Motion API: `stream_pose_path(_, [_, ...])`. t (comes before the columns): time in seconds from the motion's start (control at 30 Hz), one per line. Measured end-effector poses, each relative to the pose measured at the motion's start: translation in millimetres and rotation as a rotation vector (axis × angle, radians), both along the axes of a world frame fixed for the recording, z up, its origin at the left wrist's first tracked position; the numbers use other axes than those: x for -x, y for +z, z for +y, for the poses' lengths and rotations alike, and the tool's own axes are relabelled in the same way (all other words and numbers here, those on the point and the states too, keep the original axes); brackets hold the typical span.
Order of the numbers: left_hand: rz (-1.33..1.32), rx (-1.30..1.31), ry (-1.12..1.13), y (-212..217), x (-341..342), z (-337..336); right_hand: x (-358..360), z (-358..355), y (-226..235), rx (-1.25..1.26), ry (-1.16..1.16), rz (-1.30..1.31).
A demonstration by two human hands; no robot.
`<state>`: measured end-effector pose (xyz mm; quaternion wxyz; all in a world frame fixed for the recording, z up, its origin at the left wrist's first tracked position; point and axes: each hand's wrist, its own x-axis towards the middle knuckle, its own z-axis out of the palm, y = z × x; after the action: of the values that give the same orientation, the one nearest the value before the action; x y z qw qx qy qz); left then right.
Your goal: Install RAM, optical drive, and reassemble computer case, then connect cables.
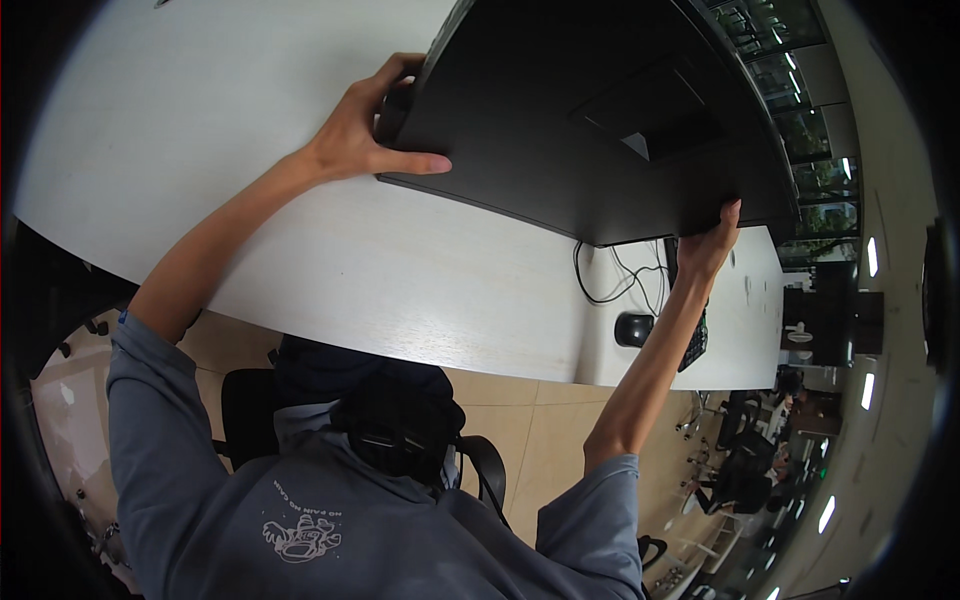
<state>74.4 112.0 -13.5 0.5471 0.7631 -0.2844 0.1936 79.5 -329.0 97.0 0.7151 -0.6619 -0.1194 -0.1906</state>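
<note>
Both my hands grip a wide black monitor [510, 120], raised and tilted over the white desk [350, 250]. What looks like its back is toward me, with a rectangular recess that has a small pale patch inside. My left hand [365, 130] clasps the left edge, thumb flat on the near face and fingers curled behind. At the lower right edge, my right hand [710, 245] presses its thumb on the face; its other fingers are mostly hidden under the monitor. The side turned away from me cannot be seen.
Right of centre on the desk lie a black mouse [633, 329], black cables [600, 295] and a keyboard [694, 345], partly behind my right forearm. A black chair [250, 410] stands at the desk's front edge. Farther right are more office chairs [742, 470] and desks.
</note>
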Motion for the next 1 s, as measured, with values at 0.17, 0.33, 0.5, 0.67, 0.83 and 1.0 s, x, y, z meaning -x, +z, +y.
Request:
stream_pose_path(0.17, [-0.040,0.031,0.031,-0.8,0.7,-1.9,-22.1,0.0,8.0,-0.022,0.035,-0.014])
stream_pose_path(0.33, [-0.053,0.007,0.079,0.5,3.1,-2.4,-50.5,0.7,19.3,0.047,0.149,-0.019])
stream_pose_path(0.5, [0.004,0.002,0.123,0.7,7.0,-5.7,-84.8,-5.9,12.2,0.013,0.220,0.017])
stream_pose_path(0.67, [-0.017,-0.073,0.153,5.9,6.4,-7.2,-107.2,-15.4,-10.4,-0.106,0.258,0.054])
stream_pose_path(0.83, [0.011,-0.101,0.081,0.6,4.4,4.0,-111.6,-25.6,-19.4,-0.175,0.542,0.029])
stream_pose_path(1.0, [0.064,-0.093,-0.072,-29.0,-10.5,37.2,-107.7,-20.1,-58.7,-0.034,0.282,-0.024])
